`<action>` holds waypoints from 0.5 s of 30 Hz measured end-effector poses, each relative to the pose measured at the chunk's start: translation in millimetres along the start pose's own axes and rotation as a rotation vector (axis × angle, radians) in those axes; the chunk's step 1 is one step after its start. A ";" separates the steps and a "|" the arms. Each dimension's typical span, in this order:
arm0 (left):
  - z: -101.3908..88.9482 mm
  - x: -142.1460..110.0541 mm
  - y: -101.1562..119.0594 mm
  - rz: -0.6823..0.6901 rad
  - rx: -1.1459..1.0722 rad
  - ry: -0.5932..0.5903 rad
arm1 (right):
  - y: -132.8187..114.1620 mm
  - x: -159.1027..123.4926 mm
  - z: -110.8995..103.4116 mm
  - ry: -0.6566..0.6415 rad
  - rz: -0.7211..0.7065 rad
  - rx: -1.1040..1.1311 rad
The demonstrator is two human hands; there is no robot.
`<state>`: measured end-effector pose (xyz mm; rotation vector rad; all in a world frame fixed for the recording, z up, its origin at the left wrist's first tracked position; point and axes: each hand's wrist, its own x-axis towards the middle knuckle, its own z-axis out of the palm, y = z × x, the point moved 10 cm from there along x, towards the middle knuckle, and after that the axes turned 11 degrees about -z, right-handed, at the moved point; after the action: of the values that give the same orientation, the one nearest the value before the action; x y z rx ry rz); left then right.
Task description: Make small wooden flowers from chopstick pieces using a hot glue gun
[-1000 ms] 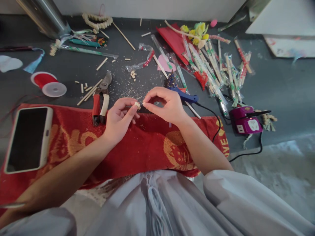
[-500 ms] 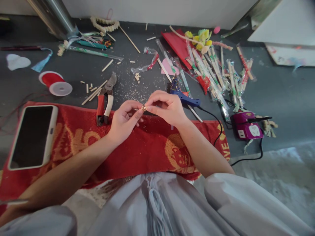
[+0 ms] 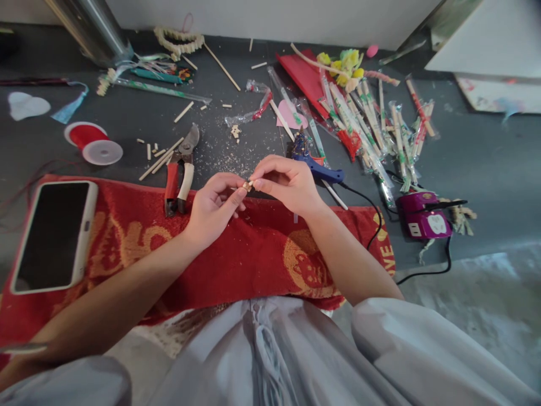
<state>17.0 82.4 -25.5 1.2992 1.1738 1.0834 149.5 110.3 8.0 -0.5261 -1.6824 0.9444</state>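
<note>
Over the far edge of the red towel (image 3: 198, 282), my two hands meet at the fingertips. My left hand (image 3: 216, 206) is closed, pinching a small cluster of cut wooden stick pieces (image 3: 245, 187) between thumb and forefinger. Against it, my right hand (image 3: 289, 183) pinches a short pale piece of wooden stick (image 3: 251, 182); the fingers partly hide how the pieces join. Pruning shears (image 3: 181, 169) with one red and one white handle lie left of my left hand. A blue glue gun (image 3: 319, 168) rests just beyond my right hand.
Paper-wrapped chopsticks (image 3: 359, 124) lie heaped at the right, near a purple power block (image 3: 424, 215) with black cords. Cut sticks (image 3: 163, 158) lie beside the shears. At the left are a red thread spool (image 3: 88, 136) and a phone (image 3: 54, 237) on the towel.
The short piece in my right fingers shows a little more and sits at a slightly different angle. Both hands stay in nearly the same place.
</note>
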 end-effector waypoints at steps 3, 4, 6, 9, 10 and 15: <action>0.5 0.3 0.1 -0.012 -0.024 0.000 | -9.0 1.0 -2.2 0.004 -0.060 -0.087; 0.5 0.4 0.0 -0.014 -0.034 0.001 | -14.3 1.5 -3.0 0.004 -0.099 -0.147; 0.7 0.7 -0.8 -0.022 -0.050 0.002 | -26.7 2.0 -2.2 -0.014 -0.197 -0.280; 0.9 1.0 -1.9 -0.027 -0.051 0.000 | -41.8 0.6 2.1 -0.048 -0.328 -0.433; 0.9 1.0 -2.3 -0.030 -0.045 -0.002 | -44.2 -0.1 3.1 -0.055 -0.348 -0.464; 0.5 0.3 -4.3 -0.052 0.003 -0.007 | -46.6 -2.3 7.1 -0.097 -0.351 -0.528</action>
<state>17.3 82.6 -29.8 1.2674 1.1979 1.0393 149.0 79.0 43.2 -0.5084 -2.0371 0.2682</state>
